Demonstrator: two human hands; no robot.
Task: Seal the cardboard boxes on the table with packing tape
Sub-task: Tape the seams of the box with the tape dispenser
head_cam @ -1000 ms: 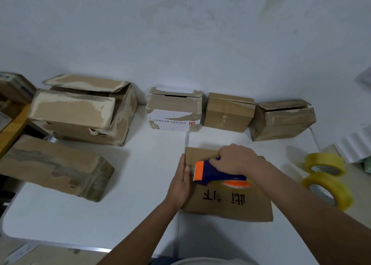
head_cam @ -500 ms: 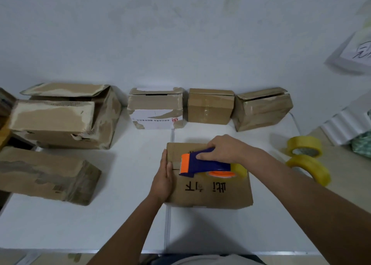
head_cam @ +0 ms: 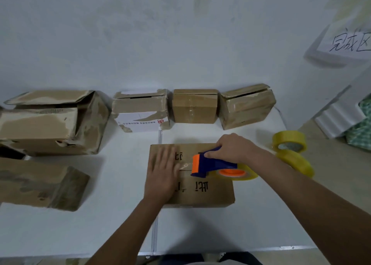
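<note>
Since the earlier frame, left hand (head_cam: 163,172) had slid onto the cardboard box (head_cam: 202,192) top, lying flat with fingers straight; right hand (head_cam: 233,148) gripped the tape dispenser (head_cam: 210,164) over its seam, mid-bench (head_cam: 100,224).

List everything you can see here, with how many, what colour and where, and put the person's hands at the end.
Box being taped: one, brown with black print, table centre.
Tape dispenser: one, blue and orange with a yellowish roll, on that box.
Back-row boxes: four, brown, one part white, along the wall.
Flat-lying box: one, brown, table's left edge.
Spare tape rolls: two, yellow, right of the table.
Table: one, white.
Paper sign: one, white, handwritten, upper right.
Left hand: flat on the box top.
Right hand: grips the dispenser handle.
</note>
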